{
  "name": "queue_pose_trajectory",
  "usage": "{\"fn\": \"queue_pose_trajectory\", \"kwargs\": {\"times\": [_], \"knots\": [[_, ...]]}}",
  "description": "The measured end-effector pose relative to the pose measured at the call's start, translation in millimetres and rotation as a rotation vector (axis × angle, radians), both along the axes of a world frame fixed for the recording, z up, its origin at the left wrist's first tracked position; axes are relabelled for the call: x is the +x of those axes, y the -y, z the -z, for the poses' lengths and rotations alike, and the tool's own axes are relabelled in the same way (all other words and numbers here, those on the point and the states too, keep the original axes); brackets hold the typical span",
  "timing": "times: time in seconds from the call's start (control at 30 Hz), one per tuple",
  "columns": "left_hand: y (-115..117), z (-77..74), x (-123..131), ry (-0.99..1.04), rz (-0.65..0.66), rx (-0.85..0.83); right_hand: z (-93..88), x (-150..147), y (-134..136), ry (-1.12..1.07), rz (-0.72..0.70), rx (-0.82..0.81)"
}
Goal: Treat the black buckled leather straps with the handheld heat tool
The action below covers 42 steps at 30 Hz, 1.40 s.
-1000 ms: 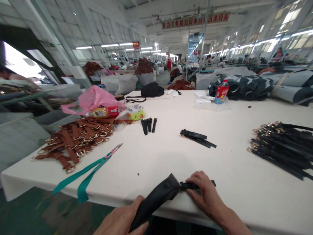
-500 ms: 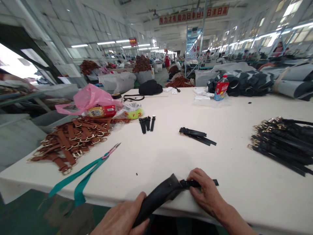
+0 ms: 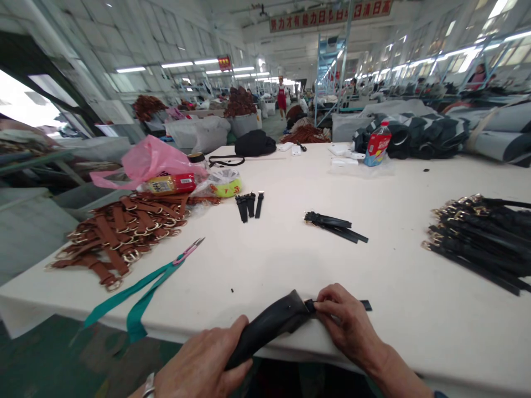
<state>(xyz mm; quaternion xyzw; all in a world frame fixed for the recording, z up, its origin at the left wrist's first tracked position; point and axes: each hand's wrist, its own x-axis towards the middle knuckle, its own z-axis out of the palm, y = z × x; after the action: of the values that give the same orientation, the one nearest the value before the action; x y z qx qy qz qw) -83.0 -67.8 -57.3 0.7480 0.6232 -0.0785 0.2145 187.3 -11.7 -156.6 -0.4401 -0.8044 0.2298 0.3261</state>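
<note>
Near the table's front edge my left hand (image 3: 207, 356) wraps round a wide, padded-looking black leather strap (image 3: 271, 326), which slants up to the right. At its upper end sits a buckle, partly covered by fingers, with a narrow black strap (image 3: 365, 305) passing through or joined to it; I cannot tell which. My right hand (image 3: 346, 320) pinches this narrow strap close to the buckle, and its tip sticks out past the knuckles. Beyond the hands lie a few short black buckle straps (image 3: 334, 224) and a second small group of black buckle straps (image 3: 249, 205).
Brown buckled straps (image 3: 112, 226) pile up at left beside pink-handled scissors (image 3: 188, 252) tied with green ribbon. A heap of black straps (image 3: 485, 237) lies at right. Farther back are a pink bag (image 3: 153, 157), a black cap (image 3: 254, 143) and a red-labelled bottle (image 3: 377, 145) on the white table (image 3: 265, 254).
My right hand's fingers have slid slightly left along the narrow strap, nearer the buckle. My left hand keeps its hold on the wide strap. The view has shifted a little.
</note>
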Motion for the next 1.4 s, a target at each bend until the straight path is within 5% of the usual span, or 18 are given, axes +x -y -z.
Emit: {"fn": "queue_pose_trajectory", "kwargs": {"times": [0.27, 0.47, 0.73, 0.97, 1.17, 1.4], "knots": [[4, 8.7, -6, 0.028, 0.006, 0.014, -12.9, 0, -4, -0.042, -0.055, -0.148], [2, 2.3, -4, -0.018, 0.017, -0.005, -8.1, -3, -8, -0.028, 0.064, -0.247], [-5, -13.0, 4, -0.077, 0.089, 0.049, 5.0, -10, -13, 0.036, 0.145, -0.192], [-21, -16.9, 35, -0.101, 0.134, 0.075, 6.8, 3, -13, -0.02, 0.052, -0.162], [-15, -11.0, 11, -0.095, 0.068, 0.083, -8.6, 7, -10, -0.089, -0.033, -0.192], [7, 9.9, -14, -0.055, 0.063, 0.075, -6.7, 7, -9, -0.112, -0.098, -0.197]]}}
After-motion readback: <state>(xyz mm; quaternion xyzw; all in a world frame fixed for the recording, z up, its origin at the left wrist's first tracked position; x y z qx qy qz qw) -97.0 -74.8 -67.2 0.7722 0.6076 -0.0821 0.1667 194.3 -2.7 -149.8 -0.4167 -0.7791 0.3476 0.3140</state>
